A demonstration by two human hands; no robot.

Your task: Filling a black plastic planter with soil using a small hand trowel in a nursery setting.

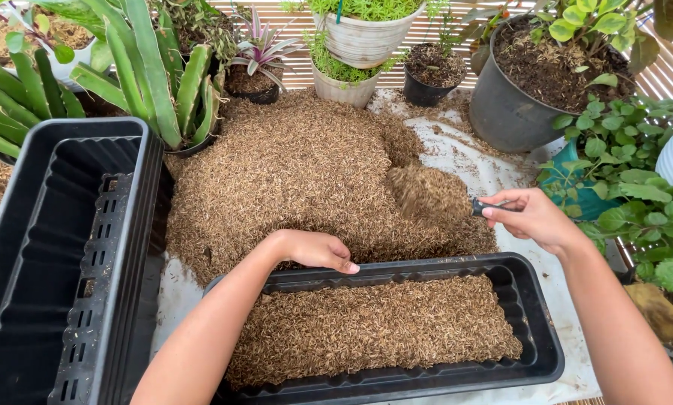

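A long black planter tray lies in front of me, partly filled with brown rice husk. Behind it is a large heap of the same husk on a white sheet. My left hand rests on the tray's far rim, fingers curled over the edge. My right hand grips the dark handle of a small scoop heaped with husk, held above the pile just beyond the tray's right end.
A stack of empty black planter trays stands at the left. Potted plants ring the back: an aloe, white pots, a small black pot, a big dark pot of soil. Leafy plants crowd the right.
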